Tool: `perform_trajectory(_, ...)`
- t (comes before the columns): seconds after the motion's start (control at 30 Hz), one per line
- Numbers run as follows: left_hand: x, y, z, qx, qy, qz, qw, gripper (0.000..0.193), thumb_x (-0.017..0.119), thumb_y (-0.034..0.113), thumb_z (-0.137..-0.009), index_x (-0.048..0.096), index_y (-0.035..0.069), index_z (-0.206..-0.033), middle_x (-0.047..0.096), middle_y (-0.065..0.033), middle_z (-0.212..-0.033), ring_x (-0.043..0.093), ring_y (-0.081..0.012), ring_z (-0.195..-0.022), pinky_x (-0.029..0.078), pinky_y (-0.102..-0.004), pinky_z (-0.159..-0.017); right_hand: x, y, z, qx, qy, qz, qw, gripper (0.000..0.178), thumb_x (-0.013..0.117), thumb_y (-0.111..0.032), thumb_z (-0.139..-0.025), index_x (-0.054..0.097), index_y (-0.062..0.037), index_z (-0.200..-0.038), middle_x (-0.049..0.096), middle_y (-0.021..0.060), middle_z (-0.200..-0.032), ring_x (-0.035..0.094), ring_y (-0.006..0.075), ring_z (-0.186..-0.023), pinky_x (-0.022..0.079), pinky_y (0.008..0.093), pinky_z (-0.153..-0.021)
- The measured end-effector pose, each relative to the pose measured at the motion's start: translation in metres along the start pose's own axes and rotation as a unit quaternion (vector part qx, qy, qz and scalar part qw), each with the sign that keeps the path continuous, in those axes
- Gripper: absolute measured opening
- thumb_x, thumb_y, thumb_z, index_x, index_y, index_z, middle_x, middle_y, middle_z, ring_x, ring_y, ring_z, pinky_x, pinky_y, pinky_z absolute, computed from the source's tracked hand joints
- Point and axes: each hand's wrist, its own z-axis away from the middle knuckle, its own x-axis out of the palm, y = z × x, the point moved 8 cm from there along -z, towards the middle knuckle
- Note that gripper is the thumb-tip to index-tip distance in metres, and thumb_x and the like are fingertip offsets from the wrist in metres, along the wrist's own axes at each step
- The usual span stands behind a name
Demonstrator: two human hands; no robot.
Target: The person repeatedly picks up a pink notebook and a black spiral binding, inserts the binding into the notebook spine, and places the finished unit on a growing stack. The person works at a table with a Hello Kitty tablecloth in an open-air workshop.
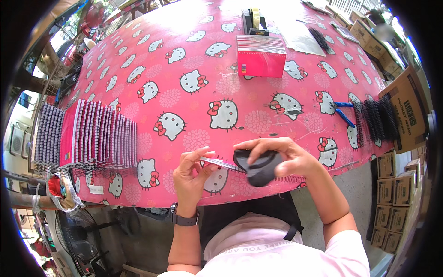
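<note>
My left hand (190, 174) pinches a thin notebook (222, 163), seen edge-on over the table's near edge. My right hand (291, 156) is wrapped over a black, rounded object (264, 173), slightly blurred, whose kind I cannot make out. The object meets the right end of the notebook. A thin spiral coil (290, 179) sticks out to the right below my right hand; whether it is threaded into the notebook is hidden.
Stacked spiral-bound notebooks (94, 134) stand at the left. Pink-covered pads (261, 62) and a tape dispenser (254, 23) lie at the back. To the right are blue-handled pliers (344, 115), black coils (376, 119) and a cardboard box (406, 108). A fan (76, 235) stands below left.
</note>
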Motion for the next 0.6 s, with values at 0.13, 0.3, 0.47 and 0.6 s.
perform_trajectory(0.13,0.004,-0.008,0.006,0.010,-0.026,0.097,0.995,0.040,0.071,-0.007,-0.078,0.065,0.002,-0.116,0.065,-0.0063,-0.103,0.062,-0.0105,-0.091,0.050,-0.0223,-0.075,-0.021,0.003,-0.010,0.018,0.084,0.247,0.965,0.041,0.076,-0.036,-0.077,0.067,-0.0032,-0.100,0.064,0.0187,-0.112,0.055,0.0287,-0.116,0.043,0.0375,-0.093)
perform_trajectory(0.3,0.005,-0.011,0.006,-0.008,-0.008,0.129,0.992,0.040,0.067,-0.009,-0.081,0.064,0.002,-0.119,0.064,-0.0077,-0.105,0.063,-0.0135,-0.095,0.052,-0.0245,-0.081,-0.013,-0.002,-0.021,-0.014,0.046,0.331,0.942,0.042,0.075,-0.037,-0.078,0.067,-0.0024,-0.100,0.065,0.0176,-0.108,0.057,0.0269,-0.114,0.044,0.0368,-0.090)
perform_trajectory(0.47,0.004,-0.012,0.007,0.000,-0.010,0.104,0.995,0.037,0.067,-0.008,-0.082,0.065,0.003,-0.118,0.066,-0.0084,-0.105,0.063,-0.0128,-0.094,0.052,-0.0244,-0.081,0.002,-0.008,-0.027,-0.018,-0.006,0.123,0.992,0.045,0.074,-0.041,-0.078,0.067,-0.0034,-0.102,0.066,0.0134,-0.101,0.059,0.0202,-0.103,0.045,0.0334,-0.087)
perform_trajectory(0.6,0.003,-0.011,0.010,0.004,-0.009,0.059,0.998,0.036,0.066,-0.008,-0.082,0.066,0.003,-0.117,0.067,-0.0084,-0.103,0.063,-0.0121,-0.092,0.051,-0.0242,-0.080,-0.008,0.012,-0.029,0.028,0.013,0.138,0.990,0.046,0.074,-0.037,-0.081,0.064,-0.0034,-0.111,0.064,0.0060,-0.099,0.058,0.0146,-0.092,0.046,0.0293,-0.084)
